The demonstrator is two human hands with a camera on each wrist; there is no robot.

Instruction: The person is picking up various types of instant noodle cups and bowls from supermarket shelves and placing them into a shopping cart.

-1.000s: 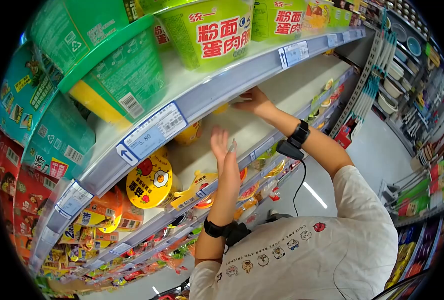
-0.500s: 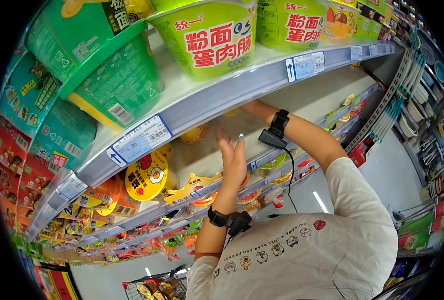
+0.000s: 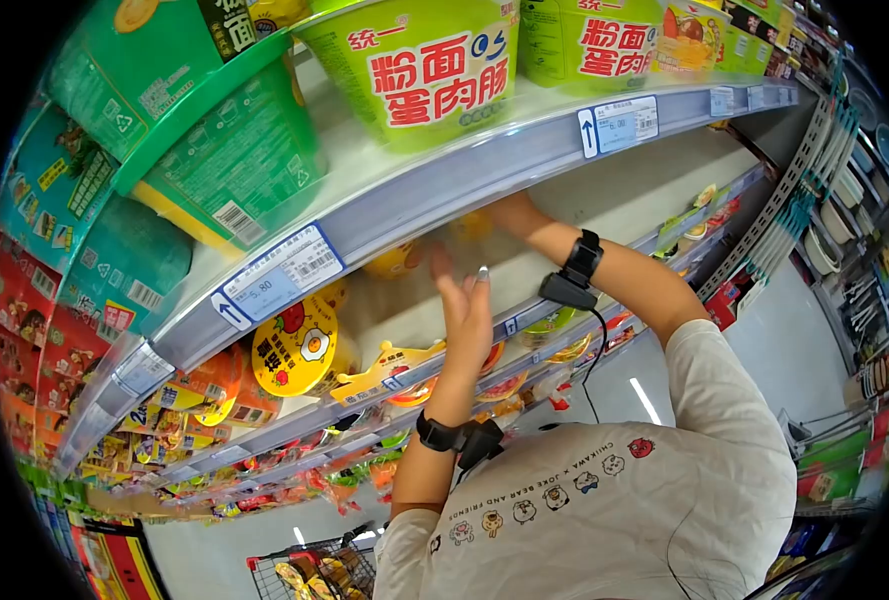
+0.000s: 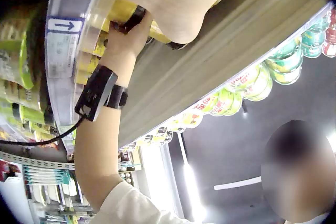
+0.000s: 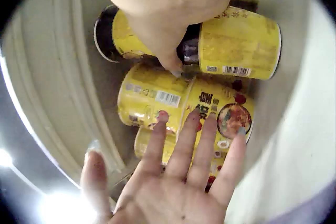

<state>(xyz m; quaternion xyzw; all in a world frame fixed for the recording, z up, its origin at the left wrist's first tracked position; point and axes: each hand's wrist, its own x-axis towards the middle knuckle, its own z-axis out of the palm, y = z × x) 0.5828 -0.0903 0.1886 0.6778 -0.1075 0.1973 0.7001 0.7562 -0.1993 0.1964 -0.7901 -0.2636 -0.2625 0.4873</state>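
Observation:
My right hand (image 3: 517, 217) reaches under the upper shelf and grips a yellow noodle cup (image 5: 239, 45). In the right wrist view its thumb curls over the cup's dark end, and the other fingers are hidden behind the hand. My left hand (image 3: 467, 310) is lower and to the left, palm up with straight, spread fingers. Those fingertips overlap more yellow cups (image 5: 152, 95) lying on their sides in the right wrist view. In the left wrist view the left hand (image 4: 173, 3) fills the top, close to the right hand (image 4: 128, 37).
Green noodle tubs (image 3: 414, 75) line the shelf above, behind a price rail (image 3: 394, 215). A yellow-lidded cup (image 3: 294, 345) stands at the lower shelf's left, beside a crown-shaped sign (image 3: 389, 370). A shopping cart (image 3: 309, 575) with packets stands below. Hanging utensils (image 3: 814, 210) are at right.
My right hand has gone further in beneath the upper shelf, with a yellow cup beside it. The left hand has turned slightly. The head view has shifted, and the cart has come into sight.

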